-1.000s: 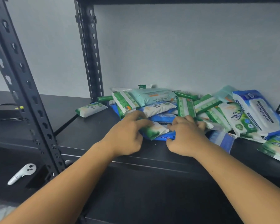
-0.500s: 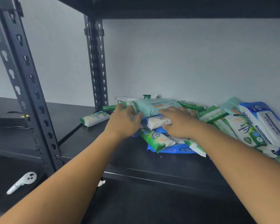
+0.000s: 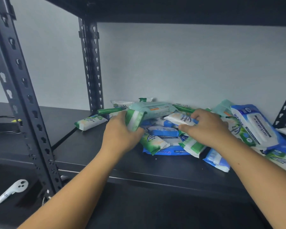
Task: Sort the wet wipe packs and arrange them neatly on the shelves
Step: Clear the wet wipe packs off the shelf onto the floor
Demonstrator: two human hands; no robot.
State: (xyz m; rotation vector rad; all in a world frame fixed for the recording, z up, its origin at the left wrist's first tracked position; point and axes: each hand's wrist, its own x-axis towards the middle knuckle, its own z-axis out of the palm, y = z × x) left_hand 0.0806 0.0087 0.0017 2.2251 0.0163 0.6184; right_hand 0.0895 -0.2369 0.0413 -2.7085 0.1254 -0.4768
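Two arms (image 3: pixel 82 184) outstretched, knuckles up — left grip (image 3: pixel 120 136) clasps a green pack (image 3: pixel 134 120), right grip (image 3: pixel 206 129) pinches a white pack (image 3: pixel 180 119)

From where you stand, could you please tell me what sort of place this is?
Probably a storeroom or stock area: black metal racking with slotted uprights, an unsorted heap of wet wipe packs on its shelf, and a plain white wall behind.

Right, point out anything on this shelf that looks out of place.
One green and white pack lies alone, left of the jumbled pile. A white controller lies lower left, not a wipe pack.
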